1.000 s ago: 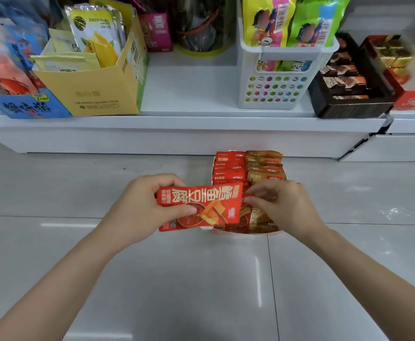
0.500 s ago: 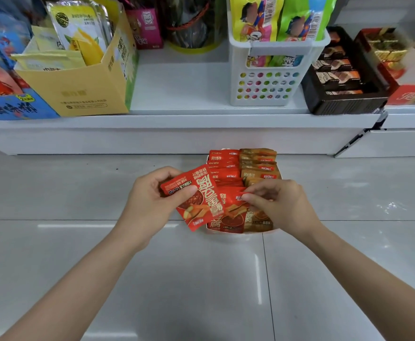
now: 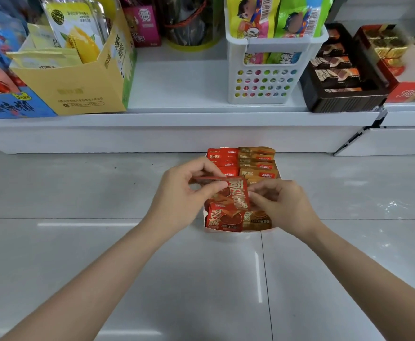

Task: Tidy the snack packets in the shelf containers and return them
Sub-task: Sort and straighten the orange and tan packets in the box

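Observation:
A white container (image 3: 228, 230) sits on the grey tiled floor below the shelf, holding a row of red snack packets (image 3: 222, 157) on its left side and brown packets (image 3: 258, 166) on its right. My left hand (image 3: 184, 195) pinches a red snack packet (image 3: 236, 195) by its left end, over the near left part of the container. My right hand (image 3: 280, 203) pinches the same packet's right edge with curled fingers, above the brown row. Another red packet (image 3: 223, 219) stands at the container's near end.
The white shelf (image 3: 177, 119) above carries a yellow cardboard box (image 3: 78, 94) of mango packets, a blue box (image 3: 9, 107), a white perforated basket (image 3: 265, 77) of bright bags, a dark tray (image 3: 339, 99) of chocolates and a red box (image 3: 410, 92).
The red packet went from held flat and sideways left of the container to turned on end over the container's red row. Both hands moved in closer together.

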